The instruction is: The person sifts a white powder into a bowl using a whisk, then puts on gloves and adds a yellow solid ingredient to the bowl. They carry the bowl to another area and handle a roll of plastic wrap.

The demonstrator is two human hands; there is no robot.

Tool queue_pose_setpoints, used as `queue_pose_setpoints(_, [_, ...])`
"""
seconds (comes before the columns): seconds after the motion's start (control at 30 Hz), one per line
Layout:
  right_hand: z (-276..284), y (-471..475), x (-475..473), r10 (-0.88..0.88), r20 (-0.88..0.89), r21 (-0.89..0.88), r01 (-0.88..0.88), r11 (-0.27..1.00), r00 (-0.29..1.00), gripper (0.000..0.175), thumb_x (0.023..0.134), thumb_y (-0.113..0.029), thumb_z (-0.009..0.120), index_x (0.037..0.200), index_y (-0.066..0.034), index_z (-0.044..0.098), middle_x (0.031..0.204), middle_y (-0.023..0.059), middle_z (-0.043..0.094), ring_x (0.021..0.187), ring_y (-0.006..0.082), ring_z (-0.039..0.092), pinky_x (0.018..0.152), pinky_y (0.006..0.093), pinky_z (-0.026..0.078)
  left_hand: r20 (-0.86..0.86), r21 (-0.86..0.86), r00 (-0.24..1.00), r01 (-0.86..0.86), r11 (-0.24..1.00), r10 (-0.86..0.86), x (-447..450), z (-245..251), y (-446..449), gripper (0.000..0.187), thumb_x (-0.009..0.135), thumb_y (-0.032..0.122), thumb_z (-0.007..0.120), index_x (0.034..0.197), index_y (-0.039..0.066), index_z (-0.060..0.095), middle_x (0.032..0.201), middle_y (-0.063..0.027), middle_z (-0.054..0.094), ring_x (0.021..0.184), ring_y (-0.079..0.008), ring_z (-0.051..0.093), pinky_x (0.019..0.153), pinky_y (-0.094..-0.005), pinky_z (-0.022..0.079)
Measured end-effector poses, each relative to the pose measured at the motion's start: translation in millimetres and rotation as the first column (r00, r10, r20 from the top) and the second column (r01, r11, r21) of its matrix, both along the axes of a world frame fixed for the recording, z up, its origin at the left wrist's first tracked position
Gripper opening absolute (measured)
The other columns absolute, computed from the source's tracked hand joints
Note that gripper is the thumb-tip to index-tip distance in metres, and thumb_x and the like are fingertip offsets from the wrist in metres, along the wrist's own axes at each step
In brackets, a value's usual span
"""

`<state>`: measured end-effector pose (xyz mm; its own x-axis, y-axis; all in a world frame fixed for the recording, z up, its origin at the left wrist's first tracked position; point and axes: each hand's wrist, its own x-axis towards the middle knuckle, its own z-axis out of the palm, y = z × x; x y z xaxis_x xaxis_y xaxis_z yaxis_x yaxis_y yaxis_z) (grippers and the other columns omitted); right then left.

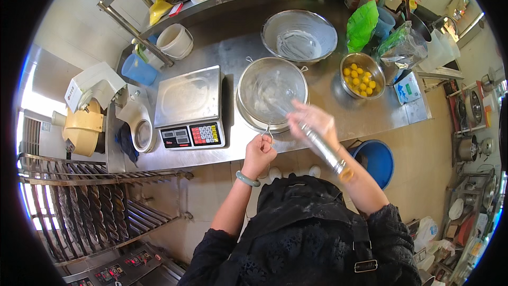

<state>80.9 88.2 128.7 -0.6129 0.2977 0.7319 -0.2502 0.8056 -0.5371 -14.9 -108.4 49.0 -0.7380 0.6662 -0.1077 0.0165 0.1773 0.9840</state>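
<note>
My left hand [258,153] is closed around the loop handle of a round metal mesh sieve [254,85]. The sieve rests over a metal bowl [245,121], whose rim shows below it. In my right hand [313,125] is a whisk [320,145] with a shiny metal handle, its wires down inside the sieve and blurred. Some pale, wet-looking matter is in the sieve; what it is I cannot tell. Behind stands a large steel bowl [274,31] with white powder or paste inside. To the right, a smaller steel bowl [344,61] holds several egg yolks [362,79].
A digital scale [188,99] stands left of the sieve on the steel worktable [238,155]. A white bucket [174,41] and blue jug [139,69] are behind it. Green bag [362,26] and packets crowd the right. Below are a blue bin [381,163] and metal rack [99,178].
</note>
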Motion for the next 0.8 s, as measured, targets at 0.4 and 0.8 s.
queue_pose_setpoints(0.4, [-10.9,4.0,3.1,0.038,0.068,0.118,-0.046,0.992,0.997,0.017,0.072,-0.005,0.077,0.088,-0.0107,0.073,0.094,0.012,0.074,0.095,0.0263,0.073,0.08,0.0348,0.06,-0.098,-0.028,0.994,0.036,0.999,-0.038,-1.3,-3.1,-2.3,0.019,0.075,-0.008,0.062,0.092,0.0,0.056,0.064,0.0098,0.037,0.059,-0.0009,0.034,0.056,-0.0182,0.034])
queue_pose_setpoints(0.8, [-19.6,18.8,10.7,-0.073,0.039,-0.269,0.081,0.96,0.997,0.014,0.08,-0.003,0.076,0.094,-0.0031,0.074,0.098,0.0186,0.074,0.096,0.0285,0.073,0.086,0.0338,0.057,-0.064,-0.052,0.998,0.023,0.998,-0.026,-12.6,-4.1,-1.8,0.015,0.075,-0.008,0.062,0.088,-0.001,0.056,0.063,0.0077,0.036,0.06,-0.0029,0.034,0.057,-0.0201,0.036])
